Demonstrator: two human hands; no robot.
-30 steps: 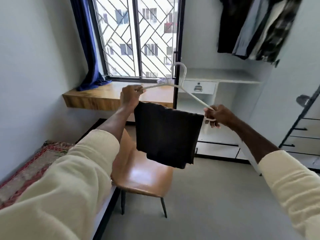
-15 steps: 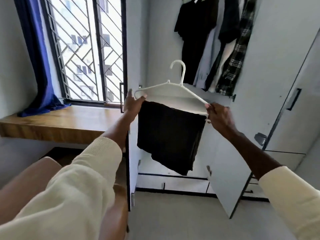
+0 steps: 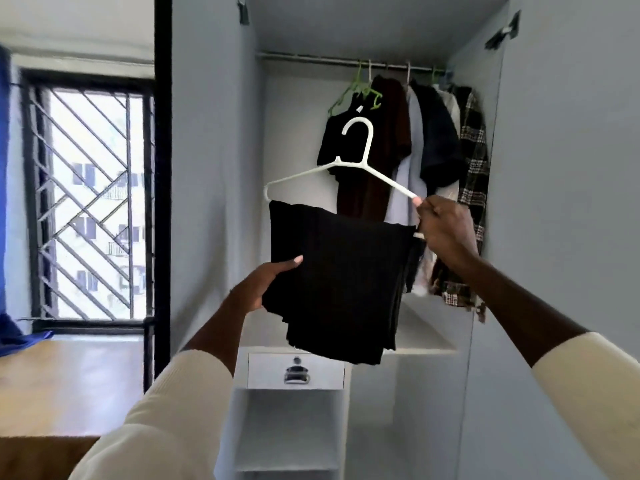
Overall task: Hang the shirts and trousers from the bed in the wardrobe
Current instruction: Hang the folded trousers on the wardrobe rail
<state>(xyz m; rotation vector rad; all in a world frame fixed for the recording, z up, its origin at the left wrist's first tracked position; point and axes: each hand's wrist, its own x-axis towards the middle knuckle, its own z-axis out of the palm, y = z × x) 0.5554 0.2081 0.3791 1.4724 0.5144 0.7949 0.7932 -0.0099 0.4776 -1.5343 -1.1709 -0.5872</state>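
Black folded trousers (image 3: 341, 282) hang over the bar of a white plastic hanger (image 3: 360, 164), held up in front of the open wardrobe. My right hand (image 3: 445, 230) grips the hanger's right end. My left hand (image 3: 266, 287) holds the left edge of the trousers lower down, thumb on the front of the cloth. The hanger's hook points up, below the metal rail (image 3: 311, 59). Several garments (image 3: 415, 157) hang on the right part of that rail.
The rail's left part is bare. Below are a white shelf (image 3: 422, 344), a small drawer (image 3: 296, 370) with a metal handle, and open compartments. A wardrobe door (image 3: 568, 188) stands open at right. A barred window (image 3: 93, 199) and wooden desk (image 3: 65, 379) are left.
The view has turned up and right to the wardrobe interior. My left hand left the hanger's left end and now holds the trousers' edge. The hanger has risen toward the rail.
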